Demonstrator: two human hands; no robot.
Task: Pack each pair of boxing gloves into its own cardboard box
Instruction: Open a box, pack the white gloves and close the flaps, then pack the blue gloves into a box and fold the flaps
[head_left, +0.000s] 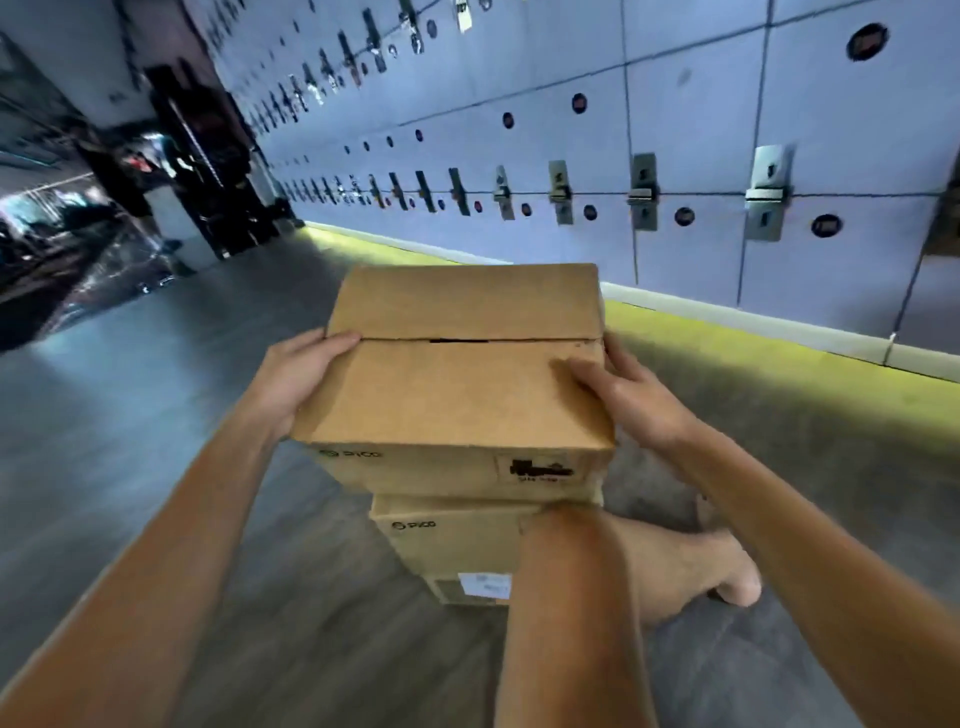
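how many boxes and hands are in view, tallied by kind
boxes: 3, stacked: top box, middle box, bottom box, mostly hidden
hands: 2, both holding the top box: left hand, right hand
total: 5

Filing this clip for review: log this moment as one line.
top box: closed, above lower boxes | left hand: grips left side | right hand: grips right side | gloves: none visible

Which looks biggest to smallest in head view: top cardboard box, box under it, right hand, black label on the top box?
1. top cardboard box
2. box under it and right hand: about alike; the box is partly hidden, so no ranking between them
3. black label
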